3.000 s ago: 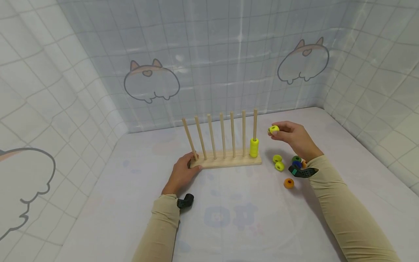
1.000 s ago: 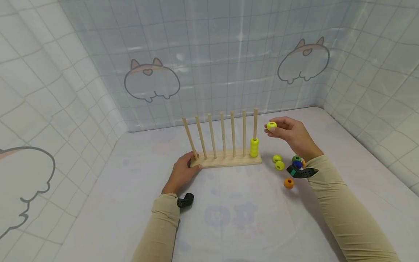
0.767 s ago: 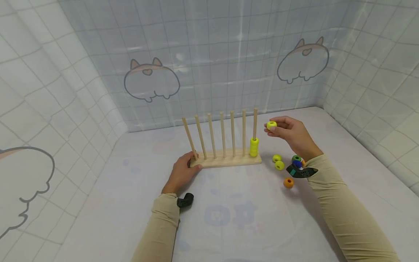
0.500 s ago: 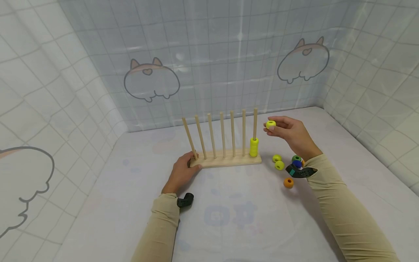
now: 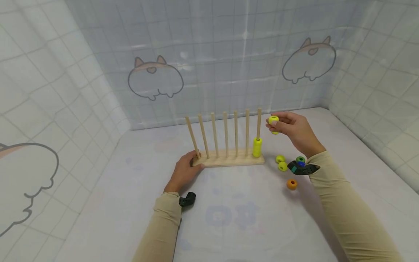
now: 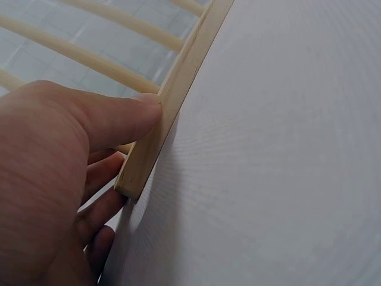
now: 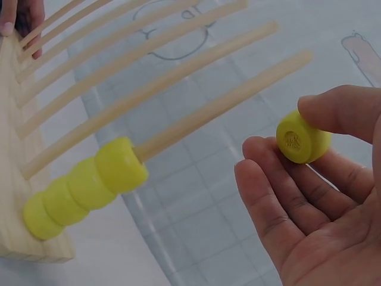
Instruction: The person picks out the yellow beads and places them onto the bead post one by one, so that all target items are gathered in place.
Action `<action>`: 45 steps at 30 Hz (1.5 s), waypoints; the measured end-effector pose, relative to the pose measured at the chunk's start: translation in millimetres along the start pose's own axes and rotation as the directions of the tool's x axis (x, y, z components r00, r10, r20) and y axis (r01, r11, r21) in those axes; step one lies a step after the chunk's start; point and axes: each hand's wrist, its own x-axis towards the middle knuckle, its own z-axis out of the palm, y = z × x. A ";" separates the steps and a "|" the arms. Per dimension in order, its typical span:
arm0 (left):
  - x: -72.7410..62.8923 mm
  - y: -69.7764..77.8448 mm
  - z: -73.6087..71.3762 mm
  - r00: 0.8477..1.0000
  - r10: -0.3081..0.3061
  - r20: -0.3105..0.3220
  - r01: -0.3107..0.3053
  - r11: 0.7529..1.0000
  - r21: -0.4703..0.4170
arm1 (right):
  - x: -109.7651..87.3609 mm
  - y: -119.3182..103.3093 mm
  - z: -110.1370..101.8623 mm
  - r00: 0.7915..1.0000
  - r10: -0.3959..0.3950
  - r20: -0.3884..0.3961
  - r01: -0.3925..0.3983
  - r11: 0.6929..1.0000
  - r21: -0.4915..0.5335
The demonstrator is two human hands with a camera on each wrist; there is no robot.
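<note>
My left hand (image 5: 184, 171) grips the left end of a wooden peg rack (image 5: 229, 161), thumb on its front edge and fingers behind. Several upright pegs stand on the rack. The rightmost peg (image 5: 259, 123) carries a stack of yellow beads (image 5: 257, 147) at its foot. My right hand (image 5: 296, 131) pinches a yellow bead (image 7: 302, 138) between thumb and fingers. It is just right of that peg's top, apart from it. In the head view a bit of yellow (image 5: 275, 133) also shows below the right thumb. The right wrist view shows the bead's hole facing the peg side.
Two yellow beads (image 5: 281, 163) lie right of the rack. A green bead (image 5: 300, 159) and a blue bead (image 5: 301, 164) lie partly behind the right wrist's camera (image 5: 302, 168). An orange bead (image 5: 292, 184) sits nearer. A tiled-pattern backdrop (image 5: 209, 65) rises behind the table.
Over the three seconds my right hand has risen slightly with the yellow bead, whose hole has turned upward. The left hand keeps its grip on the rack. The head view has shifted a little.
</note>
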 end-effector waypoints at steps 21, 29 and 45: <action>-1.0 -1.4 -1.5 1.000 -0.005 0.006 0.004 1.000 0.015 | 19.7 -19.1 18.4 0.995 -0.052 -0.080 0.062 0.990 0.129; -1.6 0.2 -2.2 1.000 0.003 -0.003 -0.003 1.000 0.002 | 26.5 -24.4 23.6 0.995 -0.059 -0.085 0.072 0.986 0.153; 1.5 -3.7 -1.1 1.000 -0.001 0.005 0.001 1.000 -0.009 | 30.1 -29.8 28.1 0.994 -0.080 -0.079 0.092 0.981 0.169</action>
